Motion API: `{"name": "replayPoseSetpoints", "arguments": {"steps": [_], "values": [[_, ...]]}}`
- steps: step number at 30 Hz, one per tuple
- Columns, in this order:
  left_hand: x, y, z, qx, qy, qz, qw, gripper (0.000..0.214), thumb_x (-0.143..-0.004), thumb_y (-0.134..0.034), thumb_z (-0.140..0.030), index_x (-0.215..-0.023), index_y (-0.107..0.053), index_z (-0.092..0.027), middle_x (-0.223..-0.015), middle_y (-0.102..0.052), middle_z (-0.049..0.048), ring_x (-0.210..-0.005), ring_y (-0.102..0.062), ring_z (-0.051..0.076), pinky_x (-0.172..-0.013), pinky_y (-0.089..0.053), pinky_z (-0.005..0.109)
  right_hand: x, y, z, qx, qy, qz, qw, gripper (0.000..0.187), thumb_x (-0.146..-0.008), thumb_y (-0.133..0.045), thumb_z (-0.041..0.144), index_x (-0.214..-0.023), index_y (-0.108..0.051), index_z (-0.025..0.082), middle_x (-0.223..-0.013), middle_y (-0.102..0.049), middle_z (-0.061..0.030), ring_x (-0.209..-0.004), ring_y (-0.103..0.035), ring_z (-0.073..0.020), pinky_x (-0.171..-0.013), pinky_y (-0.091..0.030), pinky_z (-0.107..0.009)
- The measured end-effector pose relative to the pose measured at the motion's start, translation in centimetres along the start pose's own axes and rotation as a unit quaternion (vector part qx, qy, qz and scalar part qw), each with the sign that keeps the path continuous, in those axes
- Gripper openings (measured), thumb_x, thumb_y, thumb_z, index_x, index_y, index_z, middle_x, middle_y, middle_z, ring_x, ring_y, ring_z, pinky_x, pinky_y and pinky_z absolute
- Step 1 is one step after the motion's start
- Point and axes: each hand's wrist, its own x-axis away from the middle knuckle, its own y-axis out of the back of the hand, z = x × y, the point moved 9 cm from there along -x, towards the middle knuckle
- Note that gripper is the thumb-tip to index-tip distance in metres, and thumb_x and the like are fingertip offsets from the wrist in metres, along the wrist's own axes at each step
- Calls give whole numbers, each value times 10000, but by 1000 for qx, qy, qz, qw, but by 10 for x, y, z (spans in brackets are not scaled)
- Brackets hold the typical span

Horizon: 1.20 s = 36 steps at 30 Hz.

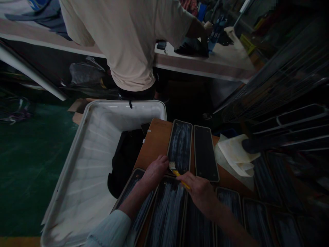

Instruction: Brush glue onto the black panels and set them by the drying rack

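Note:
My right hand (pixel 199 188) is closed around the yellow handle of a small paintbrush (pixel 177 171), its pale bristles pointing up and left. The bristles are at the lower left corner of a dark, round-cornered panel (pixel 180 142) streaked with a whitish coating. My left hand (pixel 158 168) grips the same corner of that panel, fingers bent, the tips partly hidden. Beside it on the right lies a plain dark panel (pixel 205 152) with a light rim and no streaks. Nearer to me, another streaked panel (pixel 167 209) lies beneath my wrists.
A large white tub (pixel 69 168) with black pieces (pixel 127 157) inside stands at the left. The panels rest on a brown board (pixel 155 137). Crumpled pale paper (pixel 235 154) and more streaked panels (pixel 257 218) are on the right. A person (pixel 131 41) stands ahead at a long table (pixel 180 65).

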Motion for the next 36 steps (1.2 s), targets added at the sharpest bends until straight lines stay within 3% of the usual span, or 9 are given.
{"name": "replayPoseSetpoints", "arguments": {"steps": [5, 9, 14, 17, 21, 24, 30, 32, 36], "values": [[-1, -1, 2, 9, -11, -11, 1000, 116, -881, -556, -100, -946, -603, -184, -1057, -593, 37, -1026, -524, 206, -869, -480, 325, -24, 37, -27, -52, -47, -101, 992, 208, -978, -496, 211, -1155, -598, 249, -1057, -685, -27, -955, -683, -164, -823, -546, -273], [-1, -4, 4, 7, -7, -5, 1000, 122, -880, -561, -102, -954, -608, -187, -1052, -595, 39, -1025, -530, 207, -866, -481, 324, -21, 15, -25, 13, -43, -65, 997, 231, -966, -509, 167, -1164, -607, 235, -1038, -693, -41, -927, -686, -180, -811, -541, -295], [-1, -3, 2, 8, 2, 4, 1000, 110, -870, -580, -107, -936, -596, -194, -1065, -591, 36, -1034, -532, 209, -864, -480, 323, 23, -2, -3, -38, -48, -30, 998, 214, -967, -516, 190, -1150, -612, 247, -1024, -702, -28, -898, -689, -179, -795, -545, -303], [0, 0, 1, 14, 9, 14, 1000, 107, -875, -574, -111, -940, -593, -193, -1086, -589, 38, -1045, -531, 208, -872, -476, 325, 39, 18, -13, -108, -68, -52, 990, 195, -987, -486, 229, -1139, -605, 257, -1032, -698, -15, -930, -686, -152, -816, -541, -269], [2, 3, -6, -8, 16, 39, 999, 96, -903, -532, -127, -918, -603, -190, -1072, -582, 50, -986, -549, 201, -818, -480, 320, 44, 70, -63, -76, -94, -151, 981, 203, -988, -474, 243, -1150, -596, 245, -1027, -693, -22, -951, -680, -153, -822, -536, -266], [-4, 1, -32, -38, 0, 34, 999, 129, -911, -512, -115, -943, -613, -189, -1095, -587, 61, -1006, -552, 206, -828, -485, 324, 42, 102, -109, -3, -115, -205, 972, 213, -988, -464, 256, -1145, -607, 236, -1059, -693, -39, -1003, -666, -183, -858, -524, -313], [-30, -34, -127, -42, -182, -2, 982, 264, -953, -487, -164, -1198, -579, -207, -1294, -576, 57, -1258, -473, 211, -1091, -369, 355, 7, 129, -173, 66, -123, -236, 962, 250, -985, -449, 264, -1168, -619, 250, -1140, -683, -42, -1048, -654, -213, -888, -519, -357], [-40, -50, -140, -65, -204, -4, 977, 270, -963, -473, -180, -1210, -583, -184, -1261, -599, 67, -1248, -491, 223, -1112, -344, 378, -8, 131, -186, 80, -125, -239, 959, 252, -985, -449, 266, -1164, -624, 252, -1133, -684, -39, -1022, -662, -214, -864, -528, -354], [-50, -71, -142, -87, -200, 3, 976, 208, -956, -495, -196, -1102, -639, -158, -1135, -645, 62, -1169, -545, 236, -1115, -332, 401, -28, 124, -204, 116, -139, -211, 961, 250, -977, -461, 249, -1157, -635, 253, -1113, -685, -40, -967, -675, -220, -802, -539, -345]]}}
